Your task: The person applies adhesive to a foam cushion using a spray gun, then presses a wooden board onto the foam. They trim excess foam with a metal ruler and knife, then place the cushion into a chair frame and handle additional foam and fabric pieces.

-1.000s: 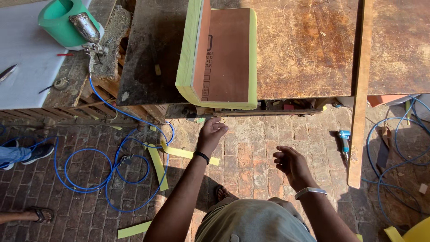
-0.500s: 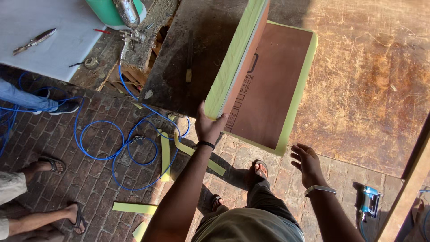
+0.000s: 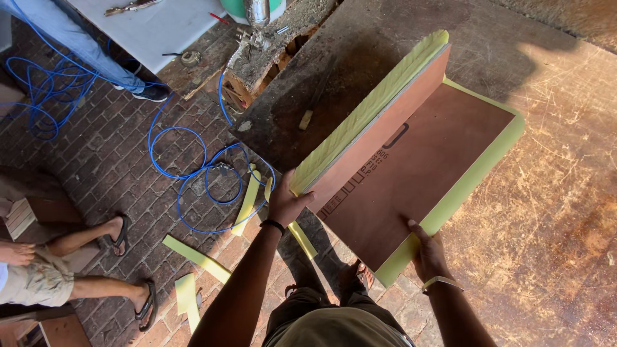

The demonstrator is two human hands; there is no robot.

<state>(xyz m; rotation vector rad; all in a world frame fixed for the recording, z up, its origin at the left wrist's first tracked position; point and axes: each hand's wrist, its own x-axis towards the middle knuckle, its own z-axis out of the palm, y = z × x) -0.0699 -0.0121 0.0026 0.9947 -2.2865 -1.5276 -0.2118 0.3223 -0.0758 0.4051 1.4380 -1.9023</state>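
Note:
A brown L-shaped wooden panel piece (image 3: pixel 411 173) with yellow-green foam padding along its edges lies on a worn brown workbench (image 3: pixel 553 193). My left hand (image 3: pixel 286 204) grips the near end of its upright wall, fingers around the foam edge. My right hand (image 3: pixel 425 249) holds the near corner of the flat board, thumb on the brown face. A bracelet sits on my right wrist and a dark band on the left.
A blue hose (image 3: pixel 193 173) coils on the brick floor beside yellow-green foam strips (image 3: pixel 196 258). One seated person's sandalled feet (image 3: pixel 119 234) are at the left; another person's leg (image 3: pixel 96 45) stands near a white table (image 3: pixel 154 26) with tools.
My right hand has come up from open air onto the board's near corner. My left hand has closed on the upright wall's end. My view has shifted closer, over the bench.

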